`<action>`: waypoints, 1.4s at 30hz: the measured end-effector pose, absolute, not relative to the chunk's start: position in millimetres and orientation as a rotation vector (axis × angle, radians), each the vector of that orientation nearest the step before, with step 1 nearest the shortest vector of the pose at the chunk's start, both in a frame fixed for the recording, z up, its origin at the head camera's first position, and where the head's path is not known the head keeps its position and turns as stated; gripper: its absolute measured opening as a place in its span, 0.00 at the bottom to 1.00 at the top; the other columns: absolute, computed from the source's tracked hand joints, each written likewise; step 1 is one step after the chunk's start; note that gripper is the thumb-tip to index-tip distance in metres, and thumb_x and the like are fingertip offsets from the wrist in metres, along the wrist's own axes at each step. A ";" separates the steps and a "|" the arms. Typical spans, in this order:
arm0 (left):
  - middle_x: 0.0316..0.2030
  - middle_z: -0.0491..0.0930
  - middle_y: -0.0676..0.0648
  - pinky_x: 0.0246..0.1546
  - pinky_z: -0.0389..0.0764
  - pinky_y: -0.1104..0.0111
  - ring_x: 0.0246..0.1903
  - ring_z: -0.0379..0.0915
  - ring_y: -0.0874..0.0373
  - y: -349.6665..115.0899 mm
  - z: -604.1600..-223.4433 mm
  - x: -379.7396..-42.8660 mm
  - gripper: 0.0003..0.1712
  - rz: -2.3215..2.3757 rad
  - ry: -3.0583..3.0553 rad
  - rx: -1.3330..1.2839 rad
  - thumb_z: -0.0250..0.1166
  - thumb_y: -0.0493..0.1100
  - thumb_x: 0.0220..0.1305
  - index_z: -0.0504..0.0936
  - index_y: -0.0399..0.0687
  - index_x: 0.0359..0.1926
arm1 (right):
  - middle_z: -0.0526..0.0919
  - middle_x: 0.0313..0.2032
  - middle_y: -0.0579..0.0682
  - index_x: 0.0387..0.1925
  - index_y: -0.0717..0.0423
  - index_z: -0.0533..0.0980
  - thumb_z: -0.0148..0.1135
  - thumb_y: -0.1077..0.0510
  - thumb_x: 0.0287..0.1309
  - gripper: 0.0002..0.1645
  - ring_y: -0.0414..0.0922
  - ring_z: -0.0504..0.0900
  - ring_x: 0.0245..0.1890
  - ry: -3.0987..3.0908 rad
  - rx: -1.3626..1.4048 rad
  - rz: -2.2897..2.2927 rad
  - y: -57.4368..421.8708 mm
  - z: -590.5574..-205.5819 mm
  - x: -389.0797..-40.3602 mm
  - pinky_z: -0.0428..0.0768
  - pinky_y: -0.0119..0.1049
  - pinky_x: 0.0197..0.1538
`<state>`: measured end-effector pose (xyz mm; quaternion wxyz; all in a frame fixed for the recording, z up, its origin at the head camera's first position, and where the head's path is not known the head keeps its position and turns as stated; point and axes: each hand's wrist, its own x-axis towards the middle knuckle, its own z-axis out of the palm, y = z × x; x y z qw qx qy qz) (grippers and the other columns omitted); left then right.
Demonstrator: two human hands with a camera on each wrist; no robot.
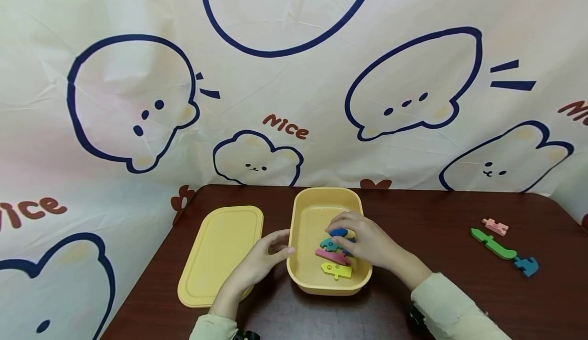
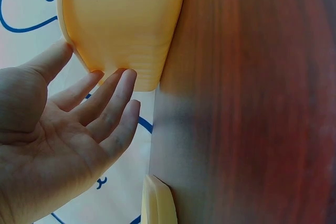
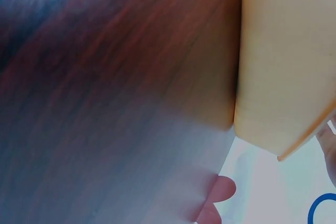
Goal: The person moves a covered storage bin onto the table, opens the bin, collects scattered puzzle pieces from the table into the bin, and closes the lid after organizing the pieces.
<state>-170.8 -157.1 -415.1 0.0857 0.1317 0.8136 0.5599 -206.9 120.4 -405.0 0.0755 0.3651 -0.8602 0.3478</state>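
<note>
A yellow plastic box [image 1: 309, 273] stands on the table with several coloured wooden puzzle pieces inside. Among them are a yellow arrow-shaped piece [image 1: 337, 270], a pink piece [image 1: 333, 256] and a teal piece [image 1: 329, 245]. My right hand [image 1: 363, 238] reaches over the right rim and pinches a blue puzzle piece [image 1: 338, 232] between thumb and fingers; the hand hides part of the pile. At the left side, my left hand [image 1: 264, 258] touches the box, its fingers [image 2: 113, 98] loosely extended along the outer wall and its thumb at the rim. The right wrist view barely shows a hand.
A flat yellow lid [image 1: 220, 253] lies left of the box, close to the left forearm. Toward the table's right side lie a pink puzzle piece [image 1: 495, 226], a long green piece [image 1: 493, 244] and a blue piece [image 1: 526, 266]. A printed cloth [image 1: 321, 100] hangs behind the table.
</note>
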 end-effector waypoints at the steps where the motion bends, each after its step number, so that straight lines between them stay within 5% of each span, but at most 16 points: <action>1: 0.61 0.73 0.33 0.54 0.76 0.53 0.56 0.74 0.42 -156.8 -414.9 -170.6 0.28 1.673 2.423 0.388 0.63 0.40 0.70 0.70 0.33 0.67 | 0.80 0.46 0.40 0.45 0.51 0.85 0.70 0.60 0.60 0.11 0.43 0.79 0.48 -2.577 1.094 1.046 120.3 -405.0 -206.5 0.80 0.44 0.49; 14: 0.60 0.74 0.33 0.56 0.74 0.51 0.57 0.74 0.41 -155.8 -416.2 -173.2 0.27 1.661 2.432 0.381 0.62 0.39 0.71 0.69 0.32 0.66 | 0.81 0.46 0.38 0.43 0.45 0.85 0.69 0.61 0.61 0.11 0.37 0.78 0.49 -2.581 1.037 1.041 120.1 -394.3 -200.9 0.79 0.39 0.51; 42: 0.60 0.74 0.35 0.56 0.75 0.51 0.57 0.73 0.42 -154.5 -413.3 -172.3 0.27 1.625 2.445 0.339 0.62 0.41 0.71 0.70 0.34 0.67 | 0.82 0.44 0.38 0.41 0.46 0.86 0.70 0.65 0.58 0.13 0.37 0.77 0.47 -2.463 0.932 1.024 134.0 -384.8 -187.0 0.81 0.38 0.49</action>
